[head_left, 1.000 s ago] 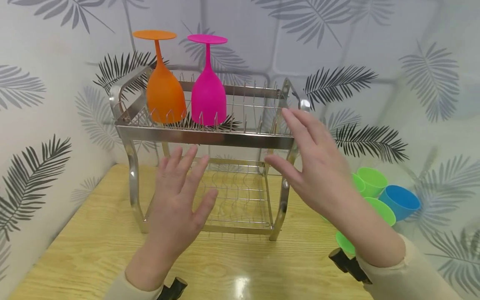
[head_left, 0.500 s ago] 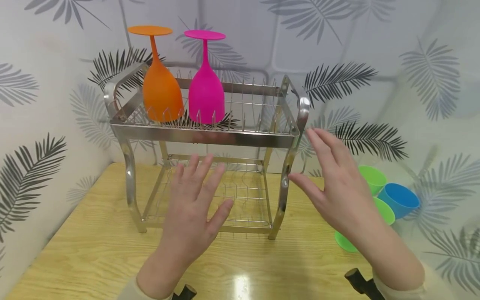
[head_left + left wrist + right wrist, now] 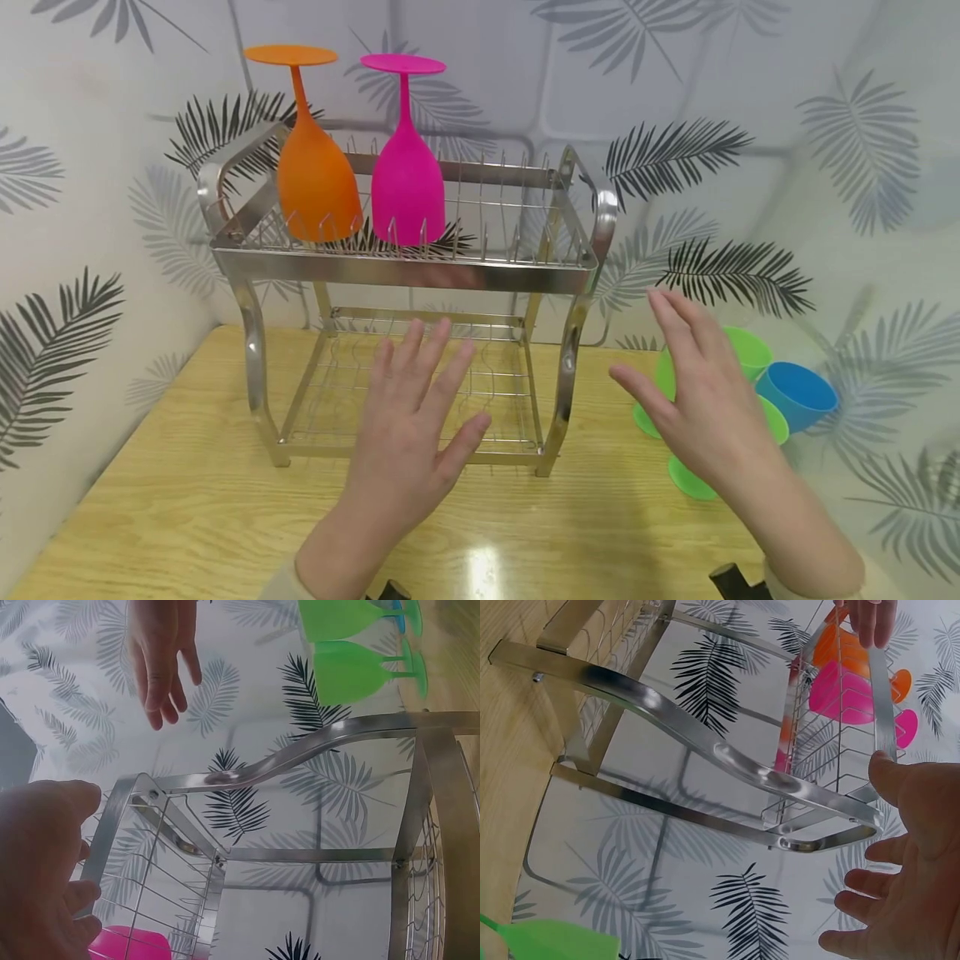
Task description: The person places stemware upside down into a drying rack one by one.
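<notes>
An orange goblet (image 3: pixel 318 183) and a pink goblet (image 3: pixel 408 187) stand upside down on the upper tier of a two-tier metal dish rack (image 3: pixel 510 277), at its left and middle. My left hand (image 3: pixel 408 433) is in front of the rack's lower tier with fingers spread, holding nothing. To the right of the rack, my right hand (image 3: pixel 705 392) hovers with straight fingers and thumb apart, also holding nothing. Behind it are several green goblets (image 3: pixel 750 350) and a blue goblet (image 3: pixel 797 396), partly hidden by the hand and forearm.
The rack stands on a light wooden table (image 3: pixel 187 508) near the leaf-patterned wall (image 3: pixel 480 42). The rack's lower tier (image 3: pixel 495 392) shows wire rods. A curved metal leg (image 3: pixel 570 367) of the rack lies between my two hands.
My right hand has moved right and down, away from the rack's upper right corner toward the green goblets. My left hand has shifted right and slightly down. Both goblets stay on the rack.
</notes>
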Action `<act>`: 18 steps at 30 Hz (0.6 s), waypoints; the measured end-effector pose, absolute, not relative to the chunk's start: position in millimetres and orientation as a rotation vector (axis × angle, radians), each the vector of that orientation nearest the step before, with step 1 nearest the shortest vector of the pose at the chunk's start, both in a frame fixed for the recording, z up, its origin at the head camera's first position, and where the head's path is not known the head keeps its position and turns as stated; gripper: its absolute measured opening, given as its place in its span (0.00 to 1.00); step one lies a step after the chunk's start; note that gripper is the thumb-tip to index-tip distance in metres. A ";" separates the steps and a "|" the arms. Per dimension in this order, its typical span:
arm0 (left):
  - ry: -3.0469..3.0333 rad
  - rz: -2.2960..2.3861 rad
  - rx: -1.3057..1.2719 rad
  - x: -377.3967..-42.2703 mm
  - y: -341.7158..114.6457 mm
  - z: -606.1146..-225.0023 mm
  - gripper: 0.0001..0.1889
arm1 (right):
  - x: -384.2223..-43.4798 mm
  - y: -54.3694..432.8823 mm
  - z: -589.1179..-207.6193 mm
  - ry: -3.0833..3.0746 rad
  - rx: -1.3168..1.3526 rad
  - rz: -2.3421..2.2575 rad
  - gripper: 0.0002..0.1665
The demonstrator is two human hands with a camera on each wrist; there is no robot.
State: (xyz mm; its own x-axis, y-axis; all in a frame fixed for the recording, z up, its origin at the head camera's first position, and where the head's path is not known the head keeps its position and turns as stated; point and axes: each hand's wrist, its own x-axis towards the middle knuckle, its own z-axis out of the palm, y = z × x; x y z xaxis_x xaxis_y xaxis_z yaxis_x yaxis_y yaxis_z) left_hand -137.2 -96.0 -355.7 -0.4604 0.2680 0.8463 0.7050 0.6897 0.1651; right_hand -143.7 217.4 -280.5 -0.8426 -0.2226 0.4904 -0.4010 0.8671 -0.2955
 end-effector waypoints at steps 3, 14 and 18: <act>-2.067 -0.641 -0.747 -136.6 -93.3 -357.2 0.34 | -145.0 224.1 -286.1 -2.604 0.439 0.544 0.56; -2.118 -0.655 -0.778 -136.3 -82.5 -361.2 0.34 | -146.9 248.9 -309.7 -2.673 0.350 0.539 0.56; -2.131 -0.660 -0.789 -136.9 -79.5 -363.4 0.34 | -146.6 258.2 -318.6 -2.685 0.321 0.529 0.55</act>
State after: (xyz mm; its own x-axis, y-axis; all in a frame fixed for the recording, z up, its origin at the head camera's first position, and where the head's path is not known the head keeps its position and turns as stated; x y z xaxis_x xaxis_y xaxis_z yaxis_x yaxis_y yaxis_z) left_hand -136.9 -79.5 -363.4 -0.5239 0.3193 0.7897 0.7099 0.6761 0.1975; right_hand -146.6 258.2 -318.6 -0.9005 -0.1461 0.4097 -0.2906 0.9028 -0.3169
